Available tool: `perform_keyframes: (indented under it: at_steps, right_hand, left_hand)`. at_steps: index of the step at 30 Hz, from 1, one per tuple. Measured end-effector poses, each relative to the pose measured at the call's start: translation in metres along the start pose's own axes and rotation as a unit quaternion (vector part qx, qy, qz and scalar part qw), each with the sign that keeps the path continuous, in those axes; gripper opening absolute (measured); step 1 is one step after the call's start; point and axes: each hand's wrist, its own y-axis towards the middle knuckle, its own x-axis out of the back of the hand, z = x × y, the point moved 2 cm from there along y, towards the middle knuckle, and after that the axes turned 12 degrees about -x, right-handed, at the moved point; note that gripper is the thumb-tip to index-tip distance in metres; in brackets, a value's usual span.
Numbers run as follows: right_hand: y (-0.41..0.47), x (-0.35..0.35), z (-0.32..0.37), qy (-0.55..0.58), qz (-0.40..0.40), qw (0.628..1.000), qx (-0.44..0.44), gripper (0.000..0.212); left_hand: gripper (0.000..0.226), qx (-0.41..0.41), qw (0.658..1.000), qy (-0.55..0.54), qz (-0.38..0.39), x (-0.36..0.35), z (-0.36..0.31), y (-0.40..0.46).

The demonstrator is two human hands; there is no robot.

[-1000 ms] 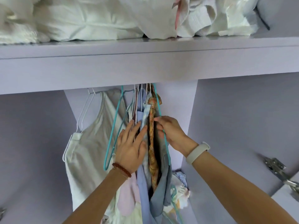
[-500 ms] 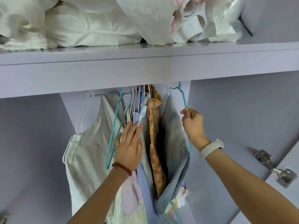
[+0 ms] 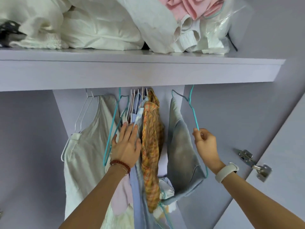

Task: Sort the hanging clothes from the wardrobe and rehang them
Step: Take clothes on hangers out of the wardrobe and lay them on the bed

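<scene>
Pulled further rightwards since the earlier frames, the pale grey-blue garment [image 3: 180, 146] on its thin teal wire hanger [image 3: 194, 113] is now held well apart from the packed bunch of clothes, with a strip of lilac back panel seen between them; the hanger's sloping arm is pinched between the thumb and curled fingers of the right hand [image 3: 205, 142], on whose wrist a white band [image 3: 227, 172] is worn; the hanger's hook is raised to the underside of the lilac wardrobe shelf [image 3: 140, 71], though whether it is caught on a rail cannot be told.

The left hand [image 3: 126, 146] is laid flat with straight fingers against the bunch – its fingertips are pressed on a light blue shirt [image 3: 137, 187], and nothing is gripped by it; a red beaded bracelet [image 3: 120, 164] is worn on that wrist. Just beside this hand, on its right, an orange plaid shirt [image 3: 151, 146] is hung, touching the blue one; on its left an empty teal wire hanger [image 3: 113, 126] is seen, and beyond that a cream sleeveless top [image 3: 87, 154] on a white wire hanger [image 3: 79, 123].

On the shelf above, rumpled white bedding [image 3: 99, 25] is piled, with a pink cloth [image 3: 186, 7] and a clear plastic bag [image 3: 221, 27] towards the right; a metal door hinge [image 3: 254, 164] is fixed at the right side.
</scene>
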Motion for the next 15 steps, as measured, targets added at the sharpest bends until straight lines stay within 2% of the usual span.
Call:
perform_keyframes:
  at_steps: [3,5,8,10,12,13,15]
  right_hand:
    - [-0.017,0.041,-0.020,-0.051,-0.004,0.999,0.007,0.038]
    - [-0.030,0.069,-0.030,-0.105,0.002,0.994,0.016,0.040]
    - [-0.061,0.116,-0.049,-0.195,0.011,0.981,0.025,0.039]
    - [-0.089,0.147,-0.061,-0.241,0.016,0.969,0.044,0.040]
    - [-0.120,0.177,-0.071,-0.284,0.018,0.956,0.072,0.034]
    - [-0.137,0.191,-0.075,-0.309,0.016,0.947,0.089,0.033]
    - [-0.172,0.221,-0.082,-0.365,-0.004,0.923,0.120,0.043]
  left_hand:
    - [0.061,0.042,0.998,0.024,0.028,-0.002,-0.005,0.003]
    - [0.057,0.052,0.999,0.005,-0.009,0.003,-0.021,0.004]
    - [0.052,-0.058,0.993,-0.031,-0.100,0.007,-0.062,0.001]
    - [0.057,-0.133,0.980,-0.100,-0.110,0.004,-0.097,-0.006]
    - [0.059,-0.172,0.971,-0.157,-0.047,-0.007,-0.133,-0.021]
    - [0.056,-0.191,0.964,-0.186,0.020,-0.017,-0.151,-0.035]
    - [0.050,-0.204,0.923,-0.268,0.188,-0.036,-0.184,-0.071]
